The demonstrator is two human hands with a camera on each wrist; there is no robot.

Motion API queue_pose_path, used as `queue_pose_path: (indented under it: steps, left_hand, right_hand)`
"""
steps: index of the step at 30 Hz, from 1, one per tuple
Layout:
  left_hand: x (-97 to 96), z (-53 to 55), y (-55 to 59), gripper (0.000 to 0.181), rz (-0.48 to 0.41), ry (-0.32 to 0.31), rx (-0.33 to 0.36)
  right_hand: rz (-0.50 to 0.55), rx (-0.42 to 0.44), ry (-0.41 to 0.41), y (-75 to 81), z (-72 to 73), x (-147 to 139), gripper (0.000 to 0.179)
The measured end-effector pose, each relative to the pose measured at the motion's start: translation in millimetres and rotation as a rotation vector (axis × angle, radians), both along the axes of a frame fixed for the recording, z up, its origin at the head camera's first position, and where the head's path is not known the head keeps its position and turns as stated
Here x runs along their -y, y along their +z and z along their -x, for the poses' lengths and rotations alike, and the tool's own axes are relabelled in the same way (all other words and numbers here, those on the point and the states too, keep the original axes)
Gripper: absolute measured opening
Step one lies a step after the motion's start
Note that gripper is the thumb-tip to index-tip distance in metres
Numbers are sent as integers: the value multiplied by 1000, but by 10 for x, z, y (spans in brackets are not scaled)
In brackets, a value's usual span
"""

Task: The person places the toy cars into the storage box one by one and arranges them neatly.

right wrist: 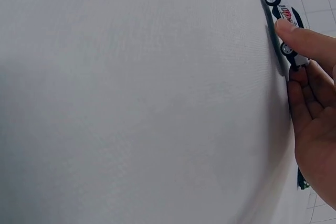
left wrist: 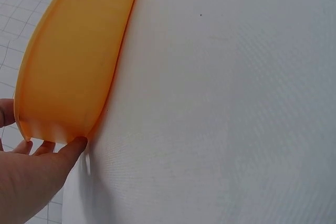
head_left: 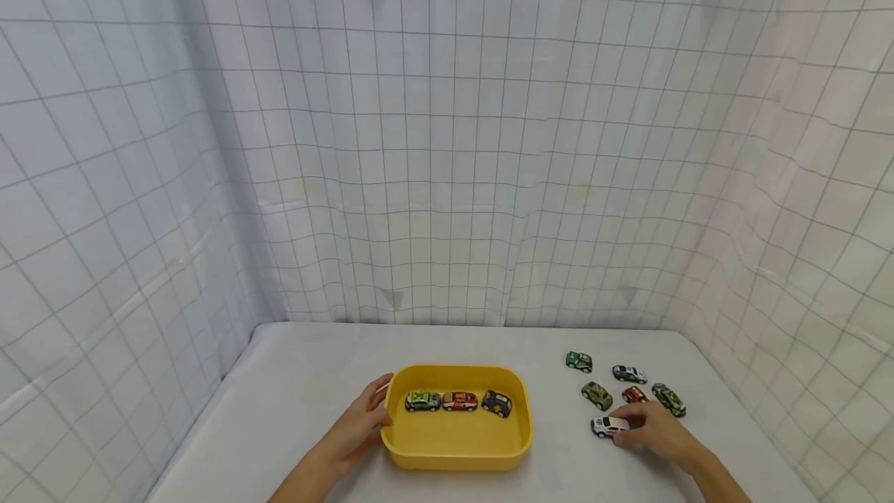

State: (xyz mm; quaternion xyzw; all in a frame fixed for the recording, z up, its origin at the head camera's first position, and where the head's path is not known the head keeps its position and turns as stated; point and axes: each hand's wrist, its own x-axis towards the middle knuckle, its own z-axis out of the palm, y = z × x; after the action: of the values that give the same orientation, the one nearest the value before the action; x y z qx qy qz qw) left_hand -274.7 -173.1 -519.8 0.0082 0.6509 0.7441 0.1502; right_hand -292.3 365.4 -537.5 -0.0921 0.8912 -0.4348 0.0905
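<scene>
My left hand (head_left: 358, 427) grips the left end of a yellow tray (head_left: 457, 441), thumb and fingers spread along its outer wall in the left wrist view. Inside the tray, a green toy car (head_left: 422, 401), a red and white toy car (head_left: 459, 401) and a dark blue toy car (head_left: 497, 403) stand in a row near the far wall. On the right, my right hand (head_left: 655, 431) pinches a white toy car (head_left: 604, 427) by its rear half. In the right wrist view, the thumb lies along the side of that white toy car (right wrist: 284, 11).
Just beyond the right hand are a red toy car (head_left: 634, 394), an olive toy car (head_left: 597, 395), a dark green toy car (head_left: 669, 400), a green and white toy car (head_left: 629, 373) and a green toy car (head_left: 579, 362). Gridded white curtains (head_left: 447, 177) surround the white table (head_left: 307, 363).
</scene>
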Motion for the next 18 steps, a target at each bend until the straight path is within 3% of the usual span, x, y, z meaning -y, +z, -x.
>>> queue_pose_path:
  steps: [5, 10, 18]
  left_hand:
    - [2, 0, -5, 84, 2, -8, -3]
    - [5, 7, -11, 85, -1, -8, 2]
    - [3, 8, -13, 84, 4, 5, 9]
  right_hand:
    - [-45, -19, -39, 15, 22, 24, 40]
    - [-71, -89, -25, 83, 44, 69, 41]
    - [-80, -116, -16, 236, 118, 235, 40]
